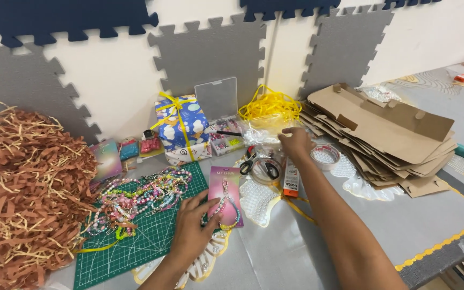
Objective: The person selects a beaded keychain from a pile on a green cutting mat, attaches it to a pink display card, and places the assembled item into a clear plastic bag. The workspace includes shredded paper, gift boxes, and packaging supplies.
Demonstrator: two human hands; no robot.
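— What is the left hand doing?

— It lies flat, palm down, fingers spread loose on the pink card that carries a beaded key chain. The grip is released; it presses on the card rather than grasping it. The card sits on the bench, its left edge over the corner of the green cutting mat.

— And the right hand?

— Stretched far forward, its fingers curled down among the clear plastic bags at the back of the bench. Whether that grip is clenched on a bag I cannot tell; the fingertips are hidden.

— What lies close around it?

— Just below it, black-handled scissors rest on a clear round tub, with an orange tube beside them and a roll of clear tape to the right. Yellow ribbon is bunched behind the bags.

— Further out?

— A heap of coloured bead strings covers the mat. Behind it stands a blue gift box tied with yellow ribbon, next to an open clear bead case. Brown paper shreds are piled at far left, and flat cardboard boxes are stacked at right.
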